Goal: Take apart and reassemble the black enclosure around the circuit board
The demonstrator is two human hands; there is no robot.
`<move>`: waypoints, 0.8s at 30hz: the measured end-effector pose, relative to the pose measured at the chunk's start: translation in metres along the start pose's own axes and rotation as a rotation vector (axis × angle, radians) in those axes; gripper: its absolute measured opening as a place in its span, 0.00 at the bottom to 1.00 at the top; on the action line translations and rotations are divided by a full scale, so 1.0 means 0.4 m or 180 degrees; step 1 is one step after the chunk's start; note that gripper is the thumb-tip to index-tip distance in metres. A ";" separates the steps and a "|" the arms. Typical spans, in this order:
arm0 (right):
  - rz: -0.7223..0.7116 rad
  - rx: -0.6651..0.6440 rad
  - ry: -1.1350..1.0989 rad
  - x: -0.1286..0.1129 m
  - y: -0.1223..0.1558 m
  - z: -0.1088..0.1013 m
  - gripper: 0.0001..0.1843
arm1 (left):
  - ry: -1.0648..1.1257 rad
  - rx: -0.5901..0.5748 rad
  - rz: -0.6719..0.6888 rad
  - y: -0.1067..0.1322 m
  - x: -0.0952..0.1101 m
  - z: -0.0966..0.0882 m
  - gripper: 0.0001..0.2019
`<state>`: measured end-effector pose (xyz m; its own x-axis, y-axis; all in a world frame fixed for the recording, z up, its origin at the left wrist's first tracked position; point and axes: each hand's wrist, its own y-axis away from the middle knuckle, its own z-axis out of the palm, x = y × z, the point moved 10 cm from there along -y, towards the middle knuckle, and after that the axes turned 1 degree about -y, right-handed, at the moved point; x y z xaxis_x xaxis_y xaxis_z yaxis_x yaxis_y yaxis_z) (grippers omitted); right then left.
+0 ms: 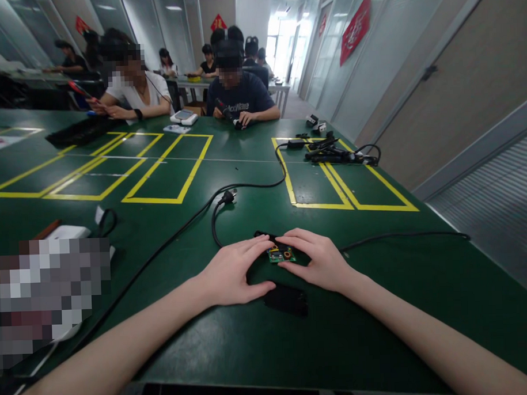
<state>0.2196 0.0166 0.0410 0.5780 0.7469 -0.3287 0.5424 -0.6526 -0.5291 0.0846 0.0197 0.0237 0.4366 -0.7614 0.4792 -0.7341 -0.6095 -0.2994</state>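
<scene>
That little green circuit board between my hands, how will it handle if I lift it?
The green circuit board looks thin and flat, so it is probably stiff and light, and it shouldn't roll. Its exposed parts suggest it is fragile, so the edges are likely the safer grip.

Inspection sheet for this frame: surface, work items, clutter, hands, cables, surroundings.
Surface: green table with yellow tape outlines.
Work items: small green circuit board between the fingertips; black cover nearer the person.
Clutter: white device at left; pile of black adapters far right.
Hands: left hand and right hand palm-down, fingertips at the board.
Cables: black cable with plug curls beyond the hands.
Surroundings: person in dark shirt and person in white shirt seated across.
</scene>
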 end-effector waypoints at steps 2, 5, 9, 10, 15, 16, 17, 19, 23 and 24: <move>-0.0010 0.0095 -0.0013 -0.003 0.000 -0.011 0.12 | 0.0011 -0.0020 -0.0013 0.000 0.002 0.001 0.35; -0.0177 0.0113 -0.0251 -0.027 0.001 -0.017 0.09 | 0.0033 -0.0014 -0.0084 0.001 0.001 0.000 0.35; -0.0244 -0.0174 -0.0622 -0.045 0.007 0.012 0.07 | 0.0134 -0.0014 -0.0184 0.004 -0.008 0.000 0.35; -0.0177 -0.0214 -0.0624 -0.039 0.008 0.019 0.07 | 0.0135 -0.0012 -0.0200 0.004 -0.009 0.000 0.35; 0.0089 -0.0119 -0.0544 0.002 0.009 0.022 0.11 | 0.0020 -0.0032 -0.0130 0.002 -0.003 0.001 0.34; 0.0124 -0.0090 -0.0548 0.008 0.009 0.020 0.11 | 0.0001 -0.0033 -0.0104 0.001 -0.001 0.001 0.34; 0.0149 -0.0063 -0.0562 0.012 0.009 0.017 0.11 | -0.0026 -0.0029 -0.0095 0.000 0.000 0.000 0.35; 0.0164 -0.0026 -0.0605 0.012 0.008 0.012 0.12 | -0.0108 -0.0036 -0.0103 -0.002 -0.001 0.000 0.34; 0.0131 -0.0051 -0.0748 -0.001 0.006 0.006 0.14 | -0.0220 -0.0158 -0.0173 -0.005 -0.005 0.007 0.30; 0.0126 -0.0095 -0.0791 -0.004 0.005 0.006 0.17 | -0.0225 -0.0181 -0.0184 -0.005 -0.006 0.009 0.29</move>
<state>0.2182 0.0143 0.0385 0.4336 0.7266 -0.5329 0.5422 -0.6828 -0.4898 0.0868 0.0220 0.0202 0.5133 -0.7402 0.4343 -0.7340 -0.6409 -0.2247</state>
